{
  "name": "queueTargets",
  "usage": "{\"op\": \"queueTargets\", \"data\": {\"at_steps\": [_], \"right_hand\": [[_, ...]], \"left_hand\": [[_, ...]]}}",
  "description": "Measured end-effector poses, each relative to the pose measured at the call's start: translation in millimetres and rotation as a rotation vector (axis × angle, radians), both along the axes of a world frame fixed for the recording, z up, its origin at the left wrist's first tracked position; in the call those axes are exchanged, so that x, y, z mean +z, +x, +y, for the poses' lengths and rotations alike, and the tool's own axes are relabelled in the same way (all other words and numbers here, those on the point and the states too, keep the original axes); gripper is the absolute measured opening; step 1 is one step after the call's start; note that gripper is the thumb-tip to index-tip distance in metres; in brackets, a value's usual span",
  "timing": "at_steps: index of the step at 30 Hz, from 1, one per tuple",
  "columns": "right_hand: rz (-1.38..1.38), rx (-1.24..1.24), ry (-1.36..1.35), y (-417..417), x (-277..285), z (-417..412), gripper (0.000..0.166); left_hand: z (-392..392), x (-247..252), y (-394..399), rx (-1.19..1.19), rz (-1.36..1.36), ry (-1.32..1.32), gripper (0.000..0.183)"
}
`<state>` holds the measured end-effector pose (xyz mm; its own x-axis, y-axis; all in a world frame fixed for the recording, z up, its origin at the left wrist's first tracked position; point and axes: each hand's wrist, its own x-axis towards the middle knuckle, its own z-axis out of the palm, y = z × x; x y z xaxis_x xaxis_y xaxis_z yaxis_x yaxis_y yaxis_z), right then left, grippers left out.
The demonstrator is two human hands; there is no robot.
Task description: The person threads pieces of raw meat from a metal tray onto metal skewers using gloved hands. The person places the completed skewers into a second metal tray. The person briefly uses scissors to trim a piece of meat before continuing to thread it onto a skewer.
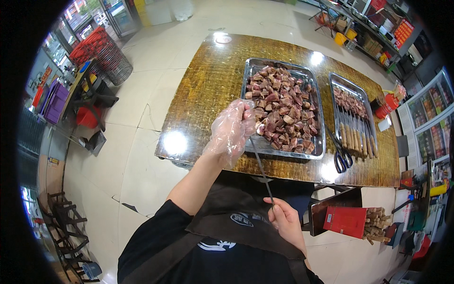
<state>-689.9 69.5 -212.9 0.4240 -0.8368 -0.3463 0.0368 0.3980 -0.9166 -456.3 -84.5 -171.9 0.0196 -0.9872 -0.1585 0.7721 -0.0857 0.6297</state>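
My left hand (234, 129), in a clear plastic glove, is closed around the upper end of a flat metal skewer (261, 168) beside the near left edge of a metal tray (322, 142). Whether a meat piece is inside those fingers is hidden. Low in front of my apron, my bare right hand (285, 218) grips the skewer's lower end between thumb and fingers. The skewer slants between both hands. Cut raw meat chunks (283, 106) are heaped in the tray. To its right, a smaller metal tray (369, 103) holds several loaded meat skewers (351, 106) with wooden handles.
Dark-handled scissors (342, 159) lie between the trays on the brown table (198, 92). A red container (386, 106) and a white cup (384, 124) stand at its right end. Right of me, a red box (344, 222) of wooden-handled sticks rests on a dark stool (319, 213).
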Motion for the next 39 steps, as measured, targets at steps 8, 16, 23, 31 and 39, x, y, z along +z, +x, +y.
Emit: {"op": "queueTargets", "data": {"at_steps": [8, 16, 23, 31, 39], "right_hand": [[-0.05, -0.02, -0.024, 16, -5, -6, 0.032], [-0.265, -0.186, 0.122, 32, -6, -28, 0.031], [-0.156, -0.495, -0.057, 2, -4, -28, 0.031], [-0.124, -0.482, -0.059, -15, -11, -11, 0.03], [-0.054, -0.221, -0.044, -24, -14, 6, 0.031]], "left_hand": [[10, -10, -21, 0.004, -0.024, 0.054, 0.02], [45, -32, -58, -0.293, -0.221, -0.047, 0.025], [-32, -18, -43, 0.063, -1.79, -0.526, 0.033], [-59, -37, -50, 0.017, -1.717, -0.636, 0.024], [-24, -16, -6, -0.247, -0.203, -0.177, 0.028]]}}
